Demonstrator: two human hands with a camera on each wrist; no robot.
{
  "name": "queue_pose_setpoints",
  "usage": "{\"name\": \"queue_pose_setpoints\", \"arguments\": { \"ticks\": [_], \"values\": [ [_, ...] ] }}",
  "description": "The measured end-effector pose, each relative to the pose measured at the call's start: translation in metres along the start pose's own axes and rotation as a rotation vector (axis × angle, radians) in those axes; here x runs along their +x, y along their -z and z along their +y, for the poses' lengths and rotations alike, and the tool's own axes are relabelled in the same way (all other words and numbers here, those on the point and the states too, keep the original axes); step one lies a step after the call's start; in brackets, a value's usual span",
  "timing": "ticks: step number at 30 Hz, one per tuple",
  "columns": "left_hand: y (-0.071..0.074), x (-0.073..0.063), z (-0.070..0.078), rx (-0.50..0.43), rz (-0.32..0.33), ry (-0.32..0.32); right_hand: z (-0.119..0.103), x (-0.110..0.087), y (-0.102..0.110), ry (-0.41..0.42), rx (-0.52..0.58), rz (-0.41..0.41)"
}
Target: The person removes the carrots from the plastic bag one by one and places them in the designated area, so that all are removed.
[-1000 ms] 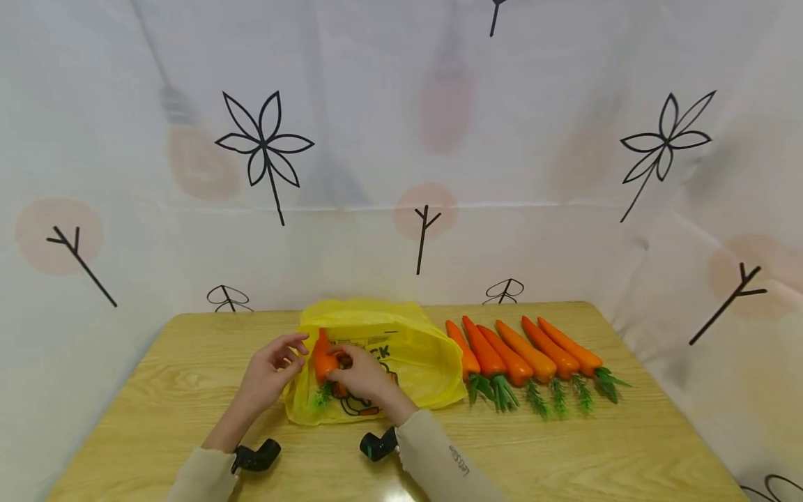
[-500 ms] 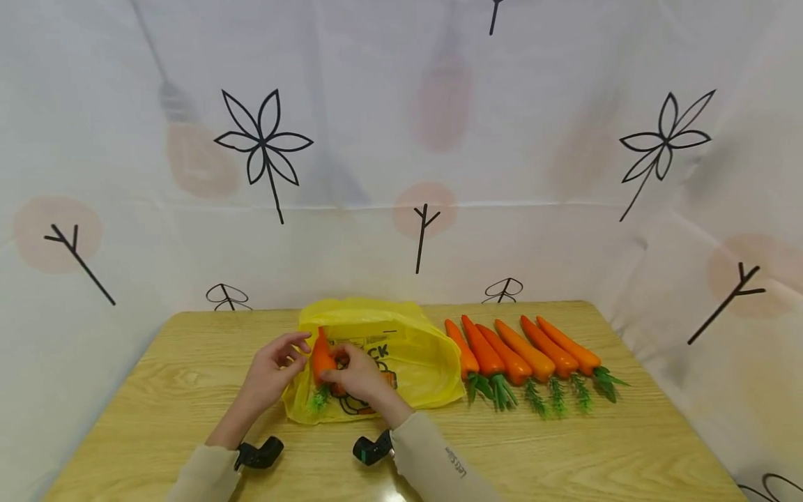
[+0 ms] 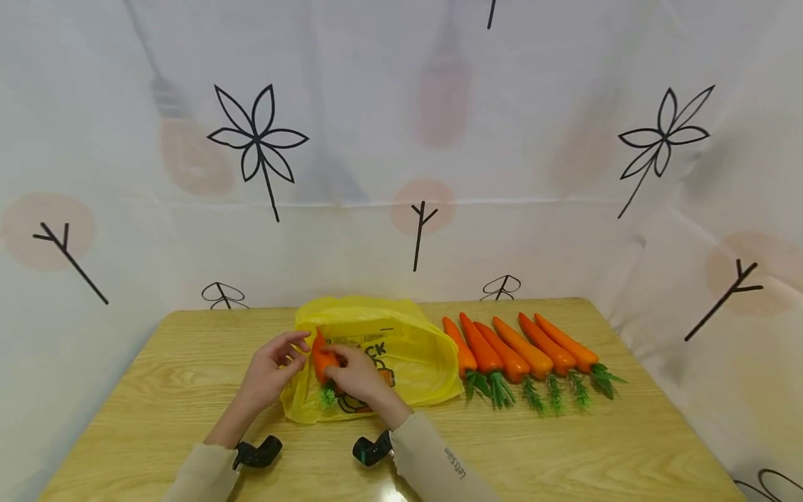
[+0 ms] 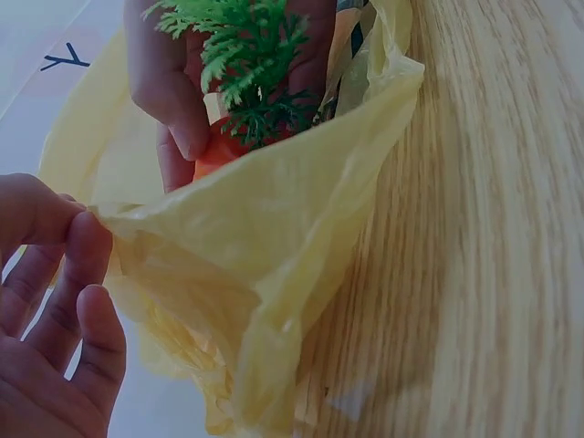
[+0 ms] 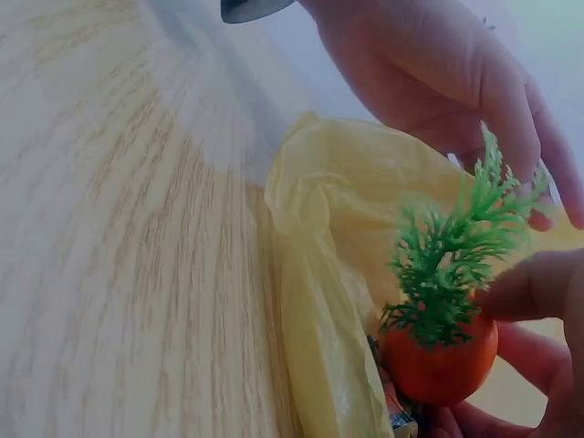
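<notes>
My right hand (image 3: 359,376) grips an orange carrot (image 3: 321,359) inside the left part of a yellow plastic bag (image 3: 420,373). The carrot's tip points away, and its green top (image 5: 447,265) faces back out past the bag's rim. In the right wrist view, thumb and fingers lie around the carrot's thick end. At the bag's left side, my left hand (image 3: 268,373) pinches the rim between thumb and finger, as the left wrist view shows, and the stretched film (image 4: 246,219) rises to that pinch. Part of the carrot is hidden behind my right fingers.
Several more carrots (image 3: 527,352) lie in a row right of the bag, green tops toward me. A wood-grain table (image 3: 188,369) carries everything. Behind it hangs a pale printed cloth (image 3: 351,153). Black devices (image 3: 258,453) sit at both wrists.
The carrot has tilted slightly in my right hand, its green top swinging a little right. My left hand keeps its place at the bag's rim. The head view has shifted slightly.
</notes>
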State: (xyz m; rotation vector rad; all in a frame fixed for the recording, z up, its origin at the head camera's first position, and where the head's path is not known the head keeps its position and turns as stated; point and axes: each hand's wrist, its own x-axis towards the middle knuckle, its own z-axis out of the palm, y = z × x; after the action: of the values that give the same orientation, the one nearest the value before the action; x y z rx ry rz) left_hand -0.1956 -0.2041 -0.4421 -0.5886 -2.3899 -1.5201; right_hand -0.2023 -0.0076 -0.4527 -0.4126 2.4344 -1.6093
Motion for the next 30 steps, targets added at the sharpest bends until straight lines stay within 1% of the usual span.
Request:
{"name": "queue_pose_setpoints", "arguments": {
  "ticks": [5,9,12,14,18,20,21,23,24,28,30],
  "values": [
    [0.002,0.001,0.0,0.006,0.005,-0.002,0.001,-0.001,0.0,0.027,0.008,0.001],
    [0.003,0.0,0.001,0.015,0.01,0.009,0.003,-0.003,-0.003,0.044,0.006,0.049],
    [0.004,0.0,0.005,0.028,0.015,0.025,0.005,-0.004,-0.005,0.053,-0.005,0.089],
    [0.004,-0.001,0.012,0.037,0.016,0.03,0.005,-0.004,-0.006,0.052,-0.001,0.103],
    [0.007,-0.003,0.032,0.05,0.012,0.033,0.003,-0.005,-0.005,0.055,0.028,0.109],
    [0.008,-0.004,0.037,0.05,0.013,0.033,0.002,-0.005,-0.004,0.053,0.044,0.108],
    [0.008,-0.004,0.037,0.049,0.018,0.034,0.002,-0.006,-0.003,0.049,0.051,0.106],
    [0.008,-0.004,0.028,0.044,0.024,0.027,0.0,-0.007,-0.002,0.053,0.057,0.102],
    [0.008,-0.004,0.027,0.045,0.024,0.028,0.0,-0.008,-0.001,0.059,0.056,0.099],
    [0.009,-0.004,0.01,0.034,0.026,0.027,0.001,-0.011,0.002,0.065,0.055,0.09],
    [0.01,-0.004,0.01,0.03,0.026,0.033,0.002,-0.013,0.005,0.058,0.067,0.093]
  ]
}}
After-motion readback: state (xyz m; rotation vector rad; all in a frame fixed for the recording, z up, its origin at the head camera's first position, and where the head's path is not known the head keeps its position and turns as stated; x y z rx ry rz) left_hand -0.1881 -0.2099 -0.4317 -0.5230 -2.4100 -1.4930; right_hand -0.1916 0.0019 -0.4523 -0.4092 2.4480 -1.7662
